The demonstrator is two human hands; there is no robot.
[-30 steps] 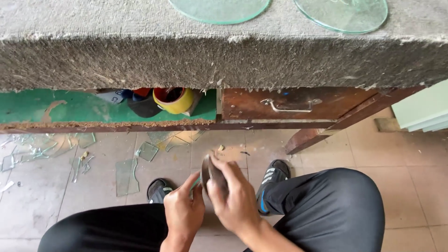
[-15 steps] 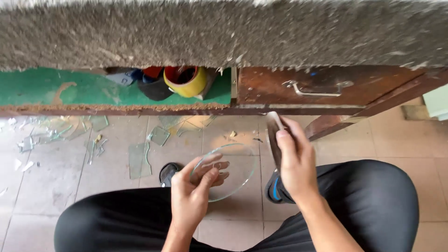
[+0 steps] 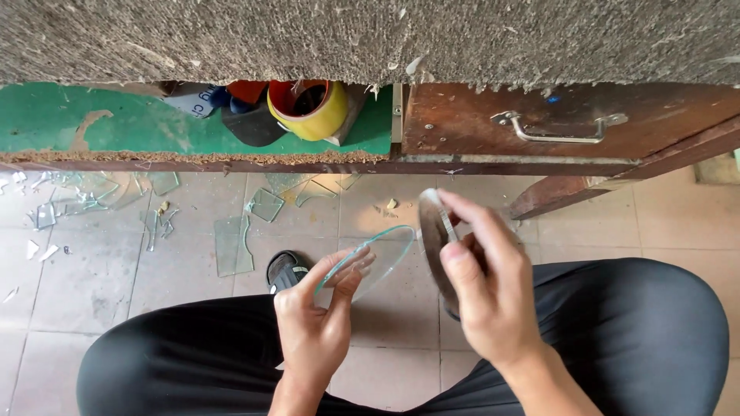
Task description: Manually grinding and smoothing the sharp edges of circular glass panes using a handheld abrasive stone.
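- A round clear glass disc (image 3: 370, 258) with a greenish edge is tilted above the tiled floor, in front of the person's knees.
- The left hand (image 3: 316, 323) pinches the disc's lower left rim, thumb on the upper face and fingertips (image 3: 356, 271) underneath; the disc reaches up and to the right of that hand.
- The right hand (image 3: 486, 289) is closed on a second round disc, greyish and seen almost edge-on (image 3: 433, 235), thumb and forefinger over its top rim; it stands upright, just beside the right edge of the clear disc.
- Black trousers (image 3: 632, 331) cover both legs, and a dark shoe (image 3: 287, 270) shows under the left hand.
- Broken pieces of clear glass (image 3: 231, 243) lie scattered on the beige floor tiles (image 3: 85, 285) to the left.
- Above is a worn bench: grey felt-like top (image 3: 308, 38), green shelf (image 3: 116, 123) holding a yellow tape roll (image 3: 308, 108), and a brown drawer with a metal handle (image 3: 559, 131).
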